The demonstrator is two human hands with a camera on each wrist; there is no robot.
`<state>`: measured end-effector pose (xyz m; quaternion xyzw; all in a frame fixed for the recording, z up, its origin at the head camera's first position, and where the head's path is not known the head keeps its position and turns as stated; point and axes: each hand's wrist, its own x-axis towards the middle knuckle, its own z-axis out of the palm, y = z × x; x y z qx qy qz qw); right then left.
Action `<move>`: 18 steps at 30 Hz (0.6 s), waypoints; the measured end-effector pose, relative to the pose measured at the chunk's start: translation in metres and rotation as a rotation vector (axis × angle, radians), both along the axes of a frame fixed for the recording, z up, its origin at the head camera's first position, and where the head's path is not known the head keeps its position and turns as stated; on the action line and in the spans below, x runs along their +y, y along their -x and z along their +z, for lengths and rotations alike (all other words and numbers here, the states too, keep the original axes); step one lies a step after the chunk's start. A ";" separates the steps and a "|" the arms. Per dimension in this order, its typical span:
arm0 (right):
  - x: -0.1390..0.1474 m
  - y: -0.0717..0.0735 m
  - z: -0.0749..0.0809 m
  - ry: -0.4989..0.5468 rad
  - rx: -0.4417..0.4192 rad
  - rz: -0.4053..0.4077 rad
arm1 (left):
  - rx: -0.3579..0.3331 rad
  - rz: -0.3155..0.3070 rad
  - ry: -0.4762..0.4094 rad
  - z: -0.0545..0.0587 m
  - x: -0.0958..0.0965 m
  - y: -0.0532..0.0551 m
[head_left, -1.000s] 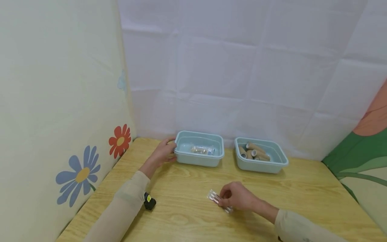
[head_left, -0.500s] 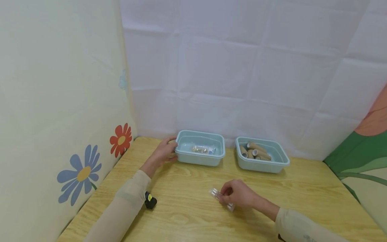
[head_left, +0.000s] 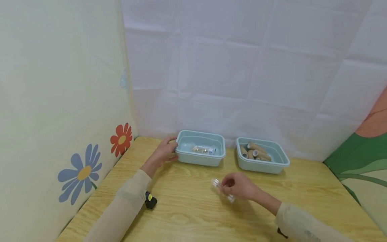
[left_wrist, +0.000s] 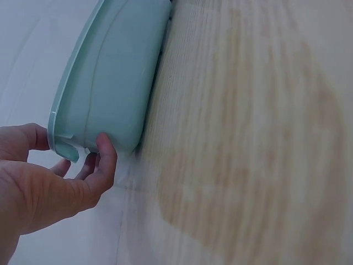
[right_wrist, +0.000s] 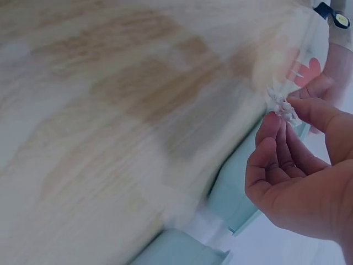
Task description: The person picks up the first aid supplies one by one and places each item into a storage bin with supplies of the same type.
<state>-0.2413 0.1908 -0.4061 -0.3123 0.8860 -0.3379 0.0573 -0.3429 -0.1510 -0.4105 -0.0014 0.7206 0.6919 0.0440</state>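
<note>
My right hand (head_left: 240,186) pinches a small clear packet of cotton swabs (head_left: 216,183) between thumb and fingers, above the table in front of the boxes. In the right wrist view the white swab ends (right_wrist: 284,109) stick out of the pinch. My left hand (head_left: 163,152) grips the left end of a light blue plastic box (head_left: 198,159); in the left wrist view the fingers (left_wrist: 106,160) bend round its rim and outer wall. Inside that box lies another clear packet (head_left: 203,149) with thin sticks and a blue part, its exact content too small to tell.
To the right stands a second light blue box (head_left: 263,167) holding several brown cardboard tubes (head_left: 255,153). A black device with a yellow mark (head_left: 150,200) sits at my left wrist. A white sheet rises behind the wooden table (head_left: 181,201); a flowered wall borders the left.
My right hand has lifted the packet of cotton swabs off the table and moved it slightly away from me, towards the boxes. The left hand keeps its grip on the box.
</note>
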 end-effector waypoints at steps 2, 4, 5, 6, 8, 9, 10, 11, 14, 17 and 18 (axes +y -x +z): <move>0.001 0.003 0.004 0.014 0.031 0.006 | -0.001 0.001 0.000 0.000 0.000 0.000; 0.002 0.007 0.008 0.030 0.068 0.008 | 0.003 -0.001 0.000 -0.001 0.001 0.001; 0.002 0.009 0.010 0.040 0.081 0.007 | 0.003 0.000 -0.001 -0.001 0.001 0.002; 0.002 0.011 0.012 0.048 0.090 0.007 | 0.004 0.001 -0.001 -0.001 0.001 0.002; 0.002 0.016 0.016 0.062 0.088 0.001 | 0.005 0.004 -0.002 -0.001 0.001 0.002; 0.001 0.019 0.018 0.069 0.084 -0.003 | 0.005 0.006 -0.002 -0.001 0.001 0.002; 0.001 0.021 0.021 0.075 0.077 -0.005 | 0.004 0.009 -0.003 -0.002 0.001 0.002; -0.001 0.024 0.023 0.077 0.069 -0.011 | 0.002 0.012 -0.006 -0.002 0.001 0.002; -0.005 0.032 0.032 0.078 0.061 -0.034 | 0.001 0.011 -0.007 -0.002 0.001 0.003; -0.011 0.042 0.040 0.065 0.071 -0.063 | -0.001 0.006 -0.008 -0.002 0.000 0.003; -0.013 0.045 0.043 0.055 0.086 -0.073 | -0.003 0.007 -0.009 -0.002 0.000 0.003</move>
